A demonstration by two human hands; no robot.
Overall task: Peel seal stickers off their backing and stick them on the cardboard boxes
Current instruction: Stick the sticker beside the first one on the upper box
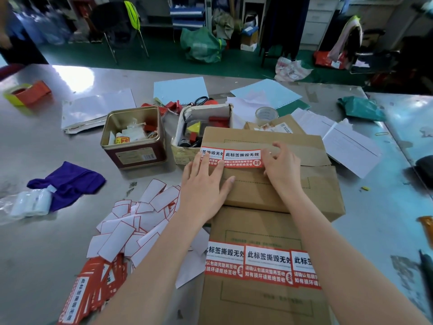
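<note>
- Head view: a shiny metal desk point(58, 141) fills the foreground; beyond it lies a green floor point(164, 59) cluttered with bags, chairs and drawer cabinets.
- On the desk stand an open tin point(133, 137) of small items, a torn carton point(187, 134) of red and yellow bits, a clear tape roll point(266, 114), a red tape dispenser point(28, 92), loose papers, a purple cloth point(68, 181) and a plastic bag of white rolls point(30, 204).
- A heap of peeled white backings point(131, 221) lies left of the boxes, with a stack of unused red stickers point(91, 289) beside it at the near edge.
- The far cardboard box point(281, 191) carries two seal stickers point(241, 158) across its flap seam, printed "此标签撕毁无效".
- The left hand point(203, 186) lies flat, fingers spread, pressing the left sticker.
- The right hand point(281, 167) has curled fingers pressing the right sticker's end.
- The near cardboard box point(257, 306), partly hidden by both forearms, bears three more stickers point(267, 266) in a row.
</note>
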